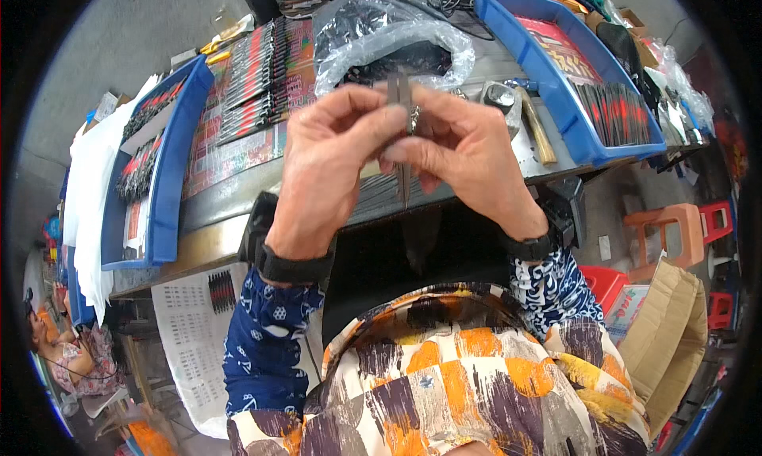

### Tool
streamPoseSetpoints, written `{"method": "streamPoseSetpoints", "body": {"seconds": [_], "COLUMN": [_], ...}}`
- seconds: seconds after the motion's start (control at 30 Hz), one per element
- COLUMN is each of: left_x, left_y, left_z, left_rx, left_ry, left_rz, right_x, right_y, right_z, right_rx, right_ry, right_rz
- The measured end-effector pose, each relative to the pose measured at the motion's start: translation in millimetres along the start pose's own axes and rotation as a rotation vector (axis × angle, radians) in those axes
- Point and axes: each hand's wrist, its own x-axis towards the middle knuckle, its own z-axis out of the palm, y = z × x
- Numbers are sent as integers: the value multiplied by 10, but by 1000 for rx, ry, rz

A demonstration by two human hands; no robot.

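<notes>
Both of my hands are raised over the table's near edge around a slim, dark grey metal piece (398,91), held upright and tapering to a point at its lower end. My left hand (321,154) is closed, its thumb and forefinger pinching the piece from the left. From the right, my right hand (472,146) has its fingers closed against the same piece. Something small and shiny shows between the right fingertips, too small to name. Behind the hands, a clear plastic bag (460,55) lies gaping with dark contents.
Rows of slim black-and-red pieces (258,71) lie on printed sheets at the left. Blue trays stand at the left (186,138) and right (548,83), holding similar pieces. A wooden handle (538,130) rests right of my hands. An orange stool (675,226) and cardboard (667,329) are at the right.
</notes>
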Motion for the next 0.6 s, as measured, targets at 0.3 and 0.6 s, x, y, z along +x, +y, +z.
{"method": "streamPoseSetpoints", "body": {"seconds": [0.3, 0.6], "left_x": [-408, -561], "left_y": [-51, -287], "left_z": [-106, 81], "left_rx": [71, 290], "left_ry": [-157, 80], "left_rz": [-452, -112], "right_x": [-243, -342], "right_y": [-42, 68], "right_z": [-160, -95], "right_rx": [237, 199], "right_ry": [-147, 15], "right_rz": [209, 193]}}
